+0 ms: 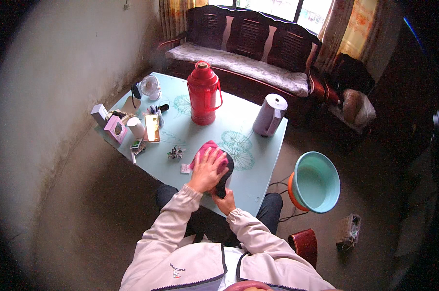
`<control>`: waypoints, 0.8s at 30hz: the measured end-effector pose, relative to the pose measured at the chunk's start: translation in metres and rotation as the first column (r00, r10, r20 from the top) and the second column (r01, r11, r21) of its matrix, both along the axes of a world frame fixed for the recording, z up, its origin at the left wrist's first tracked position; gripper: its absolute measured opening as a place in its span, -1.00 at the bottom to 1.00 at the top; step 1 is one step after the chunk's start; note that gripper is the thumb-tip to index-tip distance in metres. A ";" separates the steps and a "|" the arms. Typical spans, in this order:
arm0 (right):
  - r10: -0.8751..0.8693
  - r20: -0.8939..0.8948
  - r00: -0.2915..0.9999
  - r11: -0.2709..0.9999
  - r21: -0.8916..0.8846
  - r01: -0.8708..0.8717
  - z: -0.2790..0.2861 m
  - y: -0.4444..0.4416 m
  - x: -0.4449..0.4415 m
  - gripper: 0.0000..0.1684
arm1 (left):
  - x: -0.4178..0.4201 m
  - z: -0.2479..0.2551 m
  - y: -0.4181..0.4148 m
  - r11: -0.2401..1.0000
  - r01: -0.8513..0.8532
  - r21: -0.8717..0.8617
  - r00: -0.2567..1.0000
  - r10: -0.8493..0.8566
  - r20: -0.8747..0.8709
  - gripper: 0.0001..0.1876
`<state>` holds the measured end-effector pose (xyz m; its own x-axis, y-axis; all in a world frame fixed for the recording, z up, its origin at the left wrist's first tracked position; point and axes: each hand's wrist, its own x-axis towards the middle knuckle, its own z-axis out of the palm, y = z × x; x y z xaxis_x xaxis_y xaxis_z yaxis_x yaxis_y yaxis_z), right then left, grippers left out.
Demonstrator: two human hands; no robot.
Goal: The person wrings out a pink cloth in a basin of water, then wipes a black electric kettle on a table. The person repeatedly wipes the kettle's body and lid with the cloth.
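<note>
My left hand (206, 171) presses a pink cloth (209, 146) onto the top of a black-handled object, perhaps a kettle, with its fingers spread over the cloth. Below it, my right hand (225, 202) grips the lower end of the black handle (225, 182). Most of the object's body is hidden under my hands and the cloth. It is at the near edge of a pale blue table (245, 182) with green flower prints. A small pink-and-white packet (185, 168) lies just left of my left hand.
A red thermos flask (203, 98) and a lilac lidded jug (270, 115) stand farther back. At left are a phone (152, 128), a white cup (136, 127), a pink box (115, 129) and a small fan (150, 86). A teal basin (317, 182) sits right of the table.
</note>
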<state>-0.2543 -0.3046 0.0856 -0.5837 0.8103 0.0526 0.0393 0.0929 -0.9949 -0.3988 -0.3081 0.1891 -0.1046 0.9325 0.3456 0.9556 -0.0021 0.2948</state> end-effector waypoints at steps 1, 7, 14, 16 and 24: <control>0.029 0.068 0.997 1.000 -0.010 -0.029 -0.006 0.003 0.002 -0.83 | 0.002 0.000 0.013 0.999 -0.012 -0.038 0.999 0.011 -0.030 -0.40; 0.008 -0.150 0.989 1.000 -0.017 -0.010 -0.024 0.005 -0.005 -0.77 | 0.037 -0.011 0.037 0.988 0.146 -0.045 0.974 -0.151 -0.167 -0.52; -0.028 -0.002 1.000 0.944 0.328 0.027 -0.095 0.012 0.001 -0.43 | 0.049 -0.005 -0.054 0.984 0.178 0.024 0.981 -0.175 -0.084 -0.48; 0.010 -0.122 0.993 0.993 0.117 0.005 -0.054 0.006 -0.004 -0.68 | 0.036 -0.004 -0.068 0.994 0.094 0.063 0.995 -0.095 0.021 -0.46; 0.044 -0.010 0.999 0.997 -0.061 -0.044 -0.008 0.003 0.005 -0.92 | -0.001 -0.006 0.001 0.992 -0.103 0.072 0.993 0.098 0.060 -0.45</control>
